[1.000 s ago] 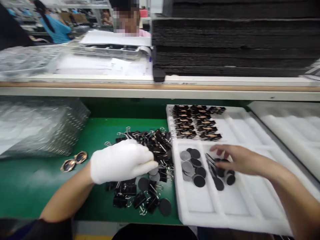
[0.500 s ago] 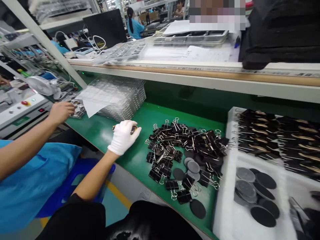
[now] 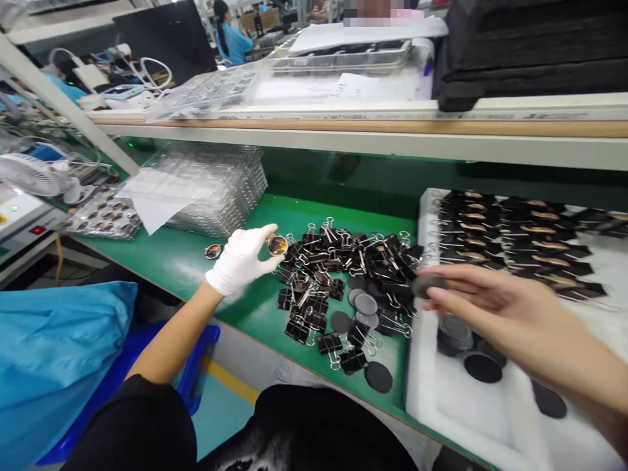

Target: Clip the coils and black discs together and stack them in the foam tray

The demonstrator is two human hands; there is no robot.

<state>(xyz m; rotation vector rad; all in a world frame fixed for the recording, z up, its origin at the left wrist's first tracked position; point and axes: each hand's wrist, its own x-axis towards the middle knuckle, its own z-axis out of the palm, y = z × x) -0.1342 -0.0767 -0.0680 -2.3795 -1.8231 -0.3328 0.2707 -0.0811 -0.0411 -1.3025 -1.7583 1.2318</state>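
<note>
My left hand point(image 3: 240, 260), in a white glove, pinches a round gold-rimmed watch case point(image 3: 277, 245) between thumb and fingers above the green bench. A second watch case point(image 3: 212, 251) lies on the bench just behind that hand. My bare right hand point(image 3: 490, 301), slightly blurred, grips a dark round disc point(image 3: 430, 286) over the white foam tray point(image 3: 417, 373). More black discs point(image 3: 483, 367) and a clear-looking one lie in the tray below it. Between my hands is a heap of black binder clips point(image 3: 314, 281), with loose grey discs point(image 3: 366, 303) and black discs point(image 3: 379, 377) at its near side.
Clips holding dark pieces stand in rows point(image 3: 473, 226) in the foam tray. Stacked clear plastic trays point(image 3: 210, 190) and a tray of watch cases point(image 3: 105, 212) are at the left. A shelf point(image 3: 343, 140) crosses above the bench. Blue clothing point(image 3: 63, 353) of a person shows at left.
My right hand has come into view with a dark disc. My left hand has raised the watch case, showing its face. The neighbouring person's hand has left the view, and the camera has shifted.
</note>
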